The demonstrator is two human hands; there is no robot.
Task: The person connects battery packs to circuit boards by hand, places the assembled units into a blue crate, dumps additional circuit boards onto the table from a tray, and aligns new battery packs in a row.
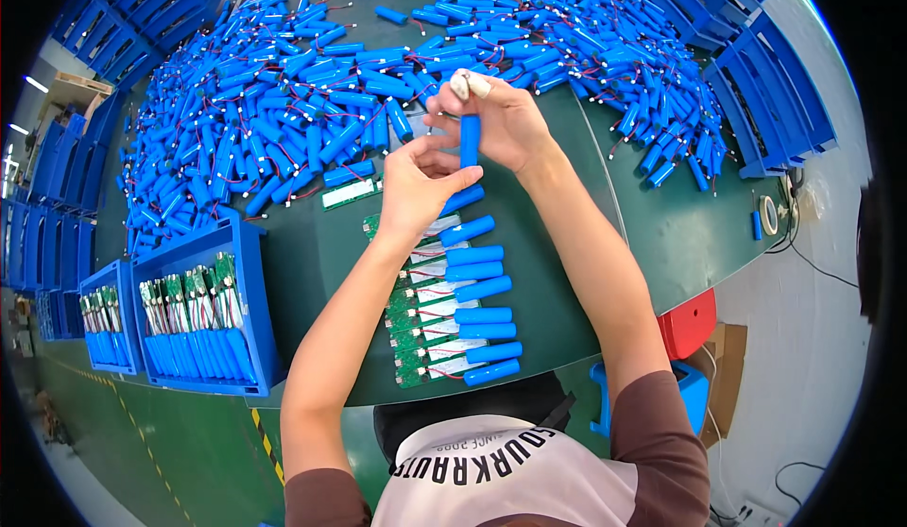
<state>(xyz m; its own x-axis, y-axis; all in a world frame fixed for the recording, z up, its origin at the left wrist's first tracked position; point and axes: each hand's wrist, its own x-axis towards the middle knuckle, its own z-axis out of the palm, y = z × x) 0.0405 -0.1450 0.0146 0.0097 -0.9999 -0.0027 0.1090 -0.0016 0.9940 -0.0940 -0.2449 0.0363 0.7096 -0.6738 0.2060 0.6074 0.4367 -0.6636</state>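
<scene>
While aloft, blue cylinder (470, 140) in the grip of left hand (418, 179) and right hand (511, 125).

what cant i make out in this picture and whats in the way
All in the head view:
Blue battery: its wire and plug can't be traced, with the right hand and left hand around it.
Top circuit board in the row: partly covered by the left wrist.
Battery pile: lower layers buried under upper ones, so no count.
Blue stool: partly behind the right sleeve.
</scene>
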